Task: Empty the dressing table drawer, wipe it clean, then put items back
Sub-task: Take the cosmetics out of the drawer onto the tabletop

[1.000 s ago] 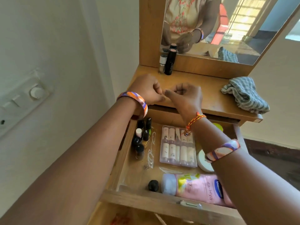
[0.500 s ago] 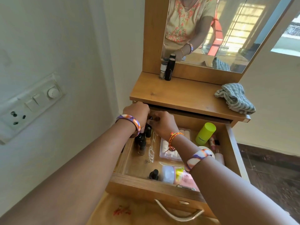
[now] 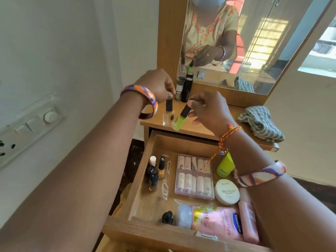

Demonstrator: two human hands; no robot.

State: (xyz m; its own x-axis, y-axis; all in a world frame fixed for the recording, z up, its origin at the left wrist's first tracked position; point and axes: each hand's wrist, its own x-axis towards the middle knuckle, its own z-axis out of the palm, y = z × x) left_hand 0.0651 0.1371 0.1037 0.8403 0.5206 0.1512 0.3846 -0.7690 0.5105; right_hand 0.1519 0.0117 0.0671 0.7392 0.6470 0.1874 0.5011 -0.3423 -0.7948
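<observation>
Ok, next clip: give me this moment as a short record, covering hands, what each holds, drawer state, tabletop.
left hand: pinches cap of clear nail polish bottle, upright at tabletop edge
right hand: holds green nail polish bottle, tilted
drawer: open, still holds small bottles, boxed set, round tin, pink lotion bottle
tabletop: two containers by the mirror, striped cloth
stage: emptying

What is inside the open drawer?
The drawer holds dark nail polish bottles, a clear box of tubes, a round tin and a pink lotion bottle. The right arm hides its right side.
</observation>
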